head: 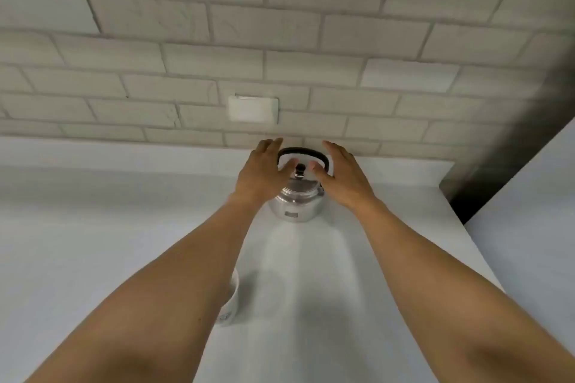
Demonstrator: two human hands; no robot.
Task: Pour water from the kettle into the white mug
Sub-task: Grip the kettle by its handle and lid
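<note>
A shiny steel kettle (295, 207) with a black arched handle and a black lid knob stands on the white counter near the back wall. My left hand (264, 172) hovers at its left side and my right hand (342, 177) at its right, both with fingers spread and holding nothing. The two hands flank the handle without gripping it. The white mug (231, 298) stands nearer to me on the counter, mostly hidden under my left forearm; only its right wall shows.
The white counter (93, 242) ends at a brick-patterned wall with a white switch plate (252, 109). At the right the counter's edge drops to a dark gap (460, 196), with another white surface (535, 211) beyond it.
</note>
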